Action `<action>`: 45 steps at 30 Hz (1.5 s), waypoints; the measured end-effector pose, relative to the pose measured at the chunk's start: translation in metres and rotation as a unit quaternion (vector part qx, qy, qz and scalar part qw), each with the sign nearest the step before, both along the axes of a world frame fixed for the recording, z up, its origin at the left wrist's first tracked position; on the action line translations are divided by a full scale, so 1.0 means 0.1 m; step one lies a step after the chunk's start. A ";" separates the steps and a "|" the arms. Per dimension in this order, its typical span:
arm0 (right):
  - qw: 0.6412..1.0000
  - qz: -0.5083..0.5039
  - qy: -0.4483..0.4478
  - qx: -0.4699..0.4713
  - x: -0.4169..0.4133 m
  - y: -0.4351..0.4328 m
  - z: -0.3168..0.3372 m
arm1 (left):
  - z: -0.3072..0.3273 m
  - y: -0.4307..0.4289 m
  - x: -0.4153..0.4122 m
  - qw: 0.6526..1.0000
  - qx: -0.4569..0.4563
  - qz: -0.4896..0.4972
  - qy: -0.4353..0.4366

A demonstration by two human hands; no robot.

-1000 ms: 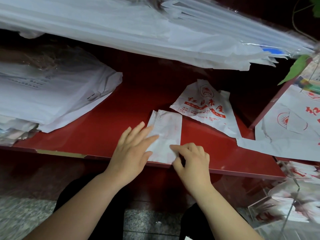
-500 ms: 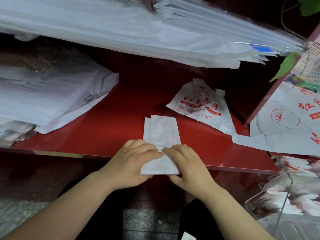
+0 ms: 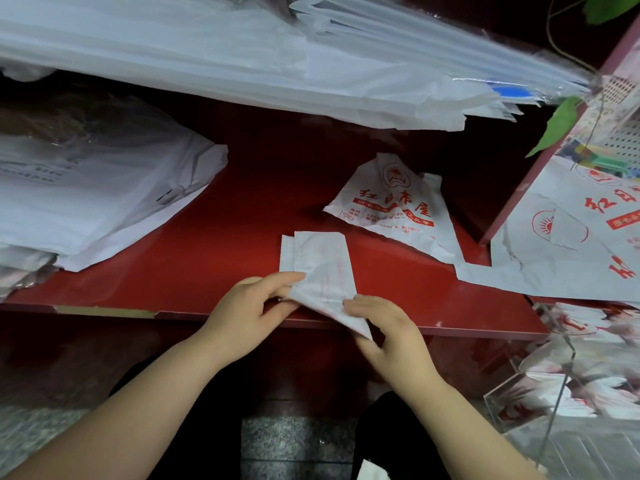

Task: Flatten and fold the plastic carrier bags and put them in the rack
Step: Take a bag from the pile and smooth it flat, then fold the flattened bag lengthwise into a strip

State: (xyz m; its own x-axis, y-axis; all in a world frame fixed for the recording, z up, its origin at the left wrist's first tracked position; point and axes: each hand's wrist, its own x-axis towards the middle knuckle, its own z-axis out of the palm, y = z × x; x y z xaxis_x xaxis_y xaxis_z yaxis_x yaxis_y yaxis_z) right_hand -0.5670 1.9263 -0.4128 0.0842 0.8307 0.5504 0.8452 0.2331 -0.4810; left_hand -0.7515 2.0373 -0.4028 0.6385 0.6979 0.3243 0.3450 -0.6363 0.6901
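Note:
A white plastic carrier bag [image 3: 320, 261], folded into a narrow strip, lies on the red shelf [image 3: 207, 258] at its front edge. Its near end is turned up into a diagonal fold. My left hand [image 3: 252, 306] pinches the left corner of that fold between thumb and fingers. My right hand [image 3: 384, 323] grips the right lower tip of the fold, which hangs just past the shelf edge. A second white bag with red print [image 3: 391, 209] lies crumpled farther back on the shelf.
A thick pile of white bags [image 3: 86, 195] fills the shelf's left side. More white sheets [image 3: 242, 64] overhang from above. Printed bags [image 3: 571, 244] drape at the right. A clear acrylic rack [image 3: 554, 393] with folded bags stands at lower right.
The near end of the strip, flat under both hands half a second ago, is now lifted and folded diagonally. Both hands shifted from pressing to pinching its corners.

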 end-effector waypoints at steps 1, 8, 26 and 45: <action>0.999 -0.016 0.038 -0.014 -0.02 -0.01 0.03 | -0.01 0.00 0.00 1.000 -0.022 0.010 -0.009; 0.977 -0.092 0.176 -0.080 -0.07 0.14 0.18 | 0.01 -0.07 0.06 0.986 -0.079 0.131 -0.071; 0.973 -0.200 -0.065 -0.093 -0.18 0.37 0.21 | 0.00 -0.10 0.13 0.969 0.151 0.190 0.052; 0.996 0.010 -0.042 -0.083 0.03 0.12 0.10 | -0.06 -0.05 -0.20 0.971 0.208 0.005 0.117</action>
State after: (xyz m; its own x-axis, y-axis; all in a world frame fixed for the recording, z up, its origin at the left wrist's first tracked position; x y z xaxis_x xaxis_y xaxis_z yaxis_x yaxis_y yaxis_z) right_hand -0.5644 1.9379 -0.4026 0.0252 0.9117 0.4100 0.8802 0.1742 -0.4414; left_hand -0.7710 2.0322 -0.4091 0.7229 0.5445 0.4254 0.4692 -0.8387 0.2764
